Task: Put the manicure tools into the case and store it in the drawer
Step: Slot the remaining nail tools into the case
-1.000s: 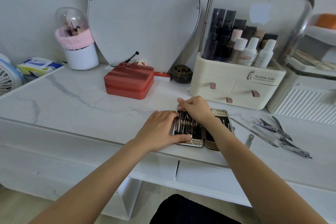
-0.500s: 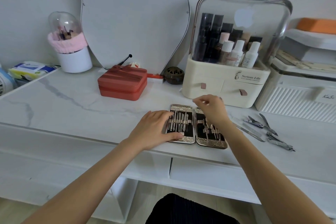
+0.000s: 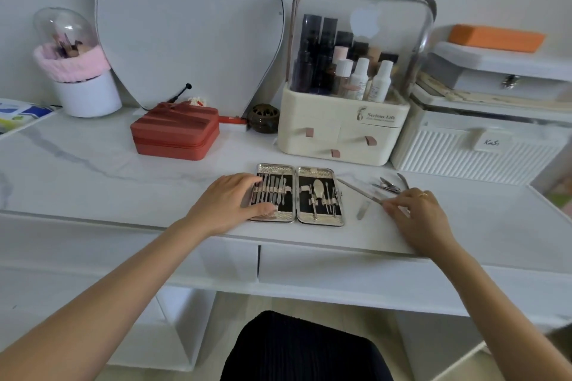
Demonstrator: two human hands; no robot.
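Observation:
The metal manicure case (image 3: 299,219) lies open and flat near the front edge of the white table, with several tools strapped into both black halves. My left hand (image 3: 227,202) rests on its left half, fingers laid across the tools and thumb along the front rim. To the right of the case, my right hand (image 3: 416,213) pinches the near end of a long nail file (image 3: 359,190) that lies on the table. A small flat tool (image 3: 363,211) lies beside the file. Several nippers and clippers (image 3: 390,185) lie just beyond my right hand.
Two shut drawer fronts (image 3: 340,263) sit under the tabletop. Behind the case stand a cream cosmetics organiser (image 3: 340,133), a red zip box (image 3: 175,136), a mirror (image 3: 185,25), a brush holder (image 3: 86,93) and white storage boxes (image 3: 476,145).
The case has been opened flat. My right hand left the case and moved right to the nail file. My left hand stays on the case's left half.

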